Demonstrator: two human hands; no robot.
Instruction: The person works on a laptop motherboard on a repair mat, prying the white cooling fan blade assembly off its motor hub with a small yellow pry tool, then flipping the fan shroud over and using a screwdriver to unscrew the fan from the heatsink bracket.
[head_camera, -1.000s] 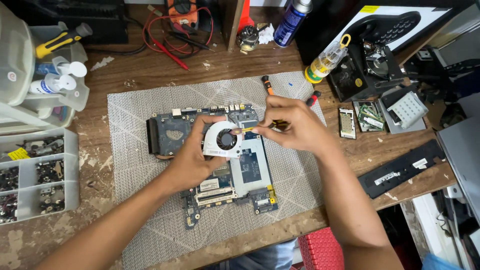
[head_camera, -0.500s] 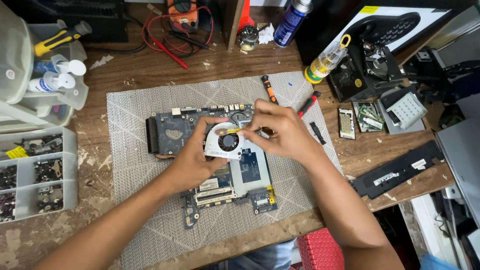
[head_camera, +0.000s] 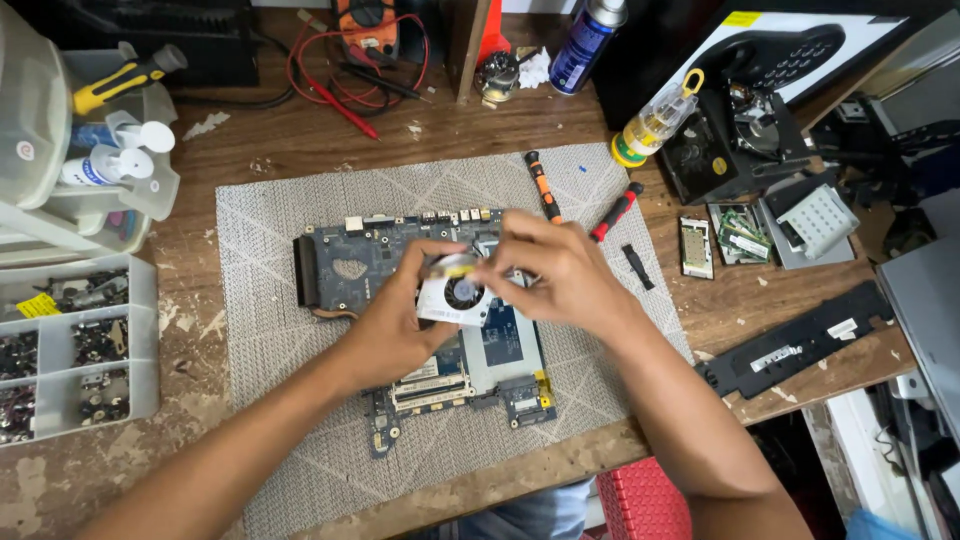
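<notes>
Holding a small white fan (head_camera: 461, 296) over the board (head_camera: 400, 300) at the centre of the frame: left hand (head_camera: 395, 325) grips the fan's lower-left edge, fingers curled narrow around it; right hand (head_camera: 555, 272) pinches its upper side, fingertips close together. Step in hand, as judged: the fan is being handled just above its place on the board, which lies on the grey mat (head_camera: 270, 400). Next move calls for a steady two-handed grip; two screwdrivers (head_camera: 580, 200) lie just above the right hand.
</notes>
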